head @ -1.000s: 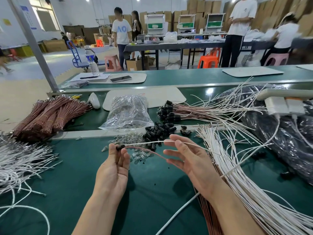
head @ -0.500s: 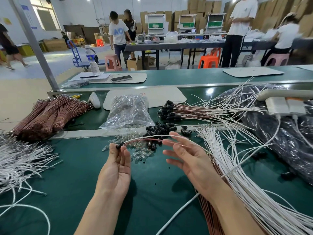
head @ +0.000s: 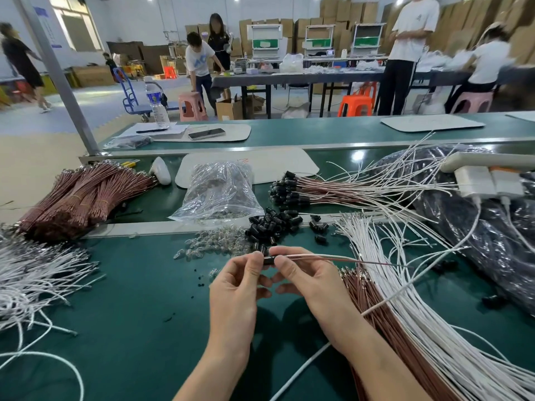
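Note:
My left hand (head: 237,287) pinches a small black cap (head: 269,260) between thumb and fingertips above the green bench. My right hand (head: 307,282) pinches the same piece from the right, at the spot where a white wire and a red-brown wire (head: 341,258) enter the cap. Both wires run out to the right over the wire heap. A pile of loose black caps (head: 273,224) lies just beyond my hands, with small clear bulbs (head: 214,241) scattered to its left.
White wires (head: 411,308) and red-brown wires (head: 376,314) lie in a long heap on the right. Bundled red-brown wires (head: 84,198) and white wires (head: 31,270) lie left. A clear bag (head: 220,192), capped wire assemblies (head: 318,189) and black plastic bag (head: 492,233) lie behind. People work at far tables.
My hands have come together at the middle. The right hand, earlier spread open along the wires, now pinches them at the cap. The wires now run straight to the right.

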The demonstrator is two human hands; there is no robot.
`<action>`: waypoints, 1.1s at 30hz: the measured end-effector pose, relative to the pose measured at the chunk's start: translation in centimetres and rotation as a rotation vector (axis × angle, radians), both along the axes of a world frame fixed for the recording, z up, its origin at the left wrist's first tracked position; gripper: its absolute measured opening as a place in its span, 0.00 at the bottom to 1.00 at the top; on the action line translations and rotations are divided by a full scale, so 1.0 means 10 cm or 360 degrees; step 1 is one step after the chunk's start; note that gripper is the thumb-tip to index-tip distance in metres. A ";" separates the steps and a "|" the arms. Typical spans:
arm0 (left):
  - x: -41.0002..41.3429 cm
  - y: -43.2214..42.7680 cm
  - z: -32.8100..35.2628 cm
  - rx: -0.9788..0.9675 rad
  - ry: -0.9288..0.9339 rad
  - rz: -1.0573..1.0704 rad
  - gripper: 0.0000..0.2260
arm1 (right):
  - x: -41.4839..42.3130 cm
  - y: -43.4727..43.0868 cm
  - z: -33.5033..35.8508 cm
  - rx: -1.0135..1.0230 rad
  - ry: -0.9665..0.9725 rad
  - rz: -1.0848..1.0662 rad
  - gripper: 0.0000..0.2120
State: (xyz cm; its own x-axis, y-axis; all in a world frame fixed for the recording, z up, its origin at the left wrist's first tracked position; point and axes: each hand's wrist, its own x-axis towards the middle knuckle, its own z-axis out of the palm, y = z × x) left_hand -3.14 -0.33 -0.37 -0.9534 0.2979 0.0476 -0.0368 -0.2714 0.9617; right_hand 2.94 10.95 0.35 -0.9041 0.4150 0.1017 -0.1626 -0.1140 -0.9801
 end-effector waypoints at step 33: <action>0.09 0.00 0.06 -0.0001 0.0122 -0.0182 0.13 | -0.03 0.08 -0.01 -0.0536 0.0233 0.0022 0.07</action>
